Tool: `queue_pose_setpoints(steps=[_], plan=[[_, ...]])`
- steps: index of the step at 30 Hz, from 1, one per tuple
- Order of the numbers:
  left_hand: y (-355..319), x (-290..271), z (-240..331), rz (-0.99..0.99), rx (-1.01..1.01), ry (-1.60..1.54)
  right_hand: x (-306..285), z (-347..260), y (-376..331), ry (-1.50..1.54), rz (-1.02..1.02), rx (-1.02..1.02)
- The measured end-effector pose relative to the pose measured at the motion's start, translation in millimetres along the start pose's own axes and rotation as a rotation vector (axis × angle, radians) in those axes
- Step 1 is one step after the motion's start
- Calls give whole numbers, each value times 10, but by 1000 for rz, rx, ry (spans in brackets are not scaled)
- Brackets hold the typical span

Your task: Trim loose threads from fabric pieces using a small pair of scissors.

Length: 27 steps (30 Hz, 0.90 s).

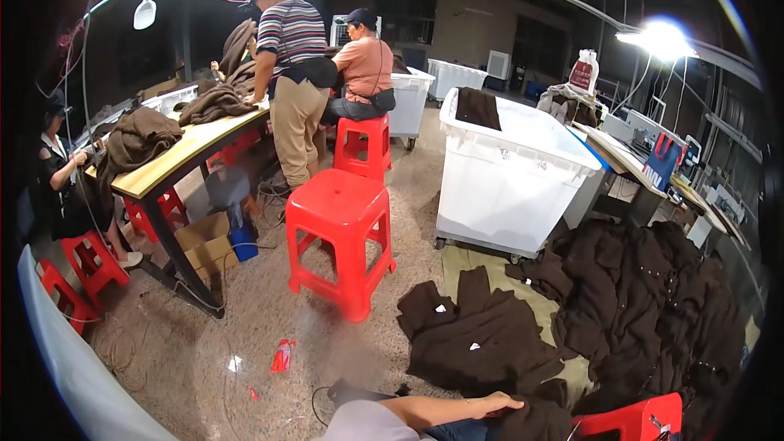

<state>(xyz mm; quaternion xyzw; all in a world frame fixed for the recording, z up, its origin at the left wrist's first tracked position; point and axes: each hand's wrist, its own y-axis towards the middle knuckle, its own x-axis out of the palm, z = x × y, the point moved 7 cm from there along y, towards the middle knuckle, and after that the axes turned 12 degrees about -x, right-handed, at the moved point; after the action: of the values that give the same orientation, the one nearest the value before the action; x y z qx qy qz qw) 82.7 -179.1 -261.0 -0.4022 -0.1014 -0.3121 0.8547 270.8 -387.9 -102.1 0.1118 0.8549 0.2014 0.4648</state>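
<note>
From the lower edge my left forearm, in a short grey sleeve, reaches across to the right over blue jeans. My left hand [496, 403] is closed on the edge of a dark brown knit garment [535, 422], which hangs partly out of the picture. Just beyond it another brown garment [482, 343] lies spread on the floor with small white labels showing. To the right is a large heap of brown garments [645, 302]. A red stool [633, 418] stands close beside the held garment. My right hand does not show.
A red stool [339, 212] stands mid-floor. Behind is a white wheeled bin [510, 188] with brown cloth over its rim. Two people work at a wooden table [204, 147] bearing brown garments; another person sits at far left. Cardboard boxes [204, 241] lie under the table.
</note>
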Motion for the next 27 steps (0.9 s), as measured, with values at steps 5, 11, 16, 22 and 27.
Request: queue_pose_setpoints(steps=[5,11,16,22,27], plan=[[-241,303,38,-67,313,353,-26,-3,-62,-58,-107,277],[-878,774,173,-249,409,432,-108,-137,-93,-178,-65,542],[-1025,809,126,-164,312,189,-117,-209,-115,-109,85,319],[-1160,1114,-112,-252,1002,771,-80,-493,-260,21,374,-24],[-1121,991,-309,-166,358,315,668,-1658,248,-237,145,-156]])
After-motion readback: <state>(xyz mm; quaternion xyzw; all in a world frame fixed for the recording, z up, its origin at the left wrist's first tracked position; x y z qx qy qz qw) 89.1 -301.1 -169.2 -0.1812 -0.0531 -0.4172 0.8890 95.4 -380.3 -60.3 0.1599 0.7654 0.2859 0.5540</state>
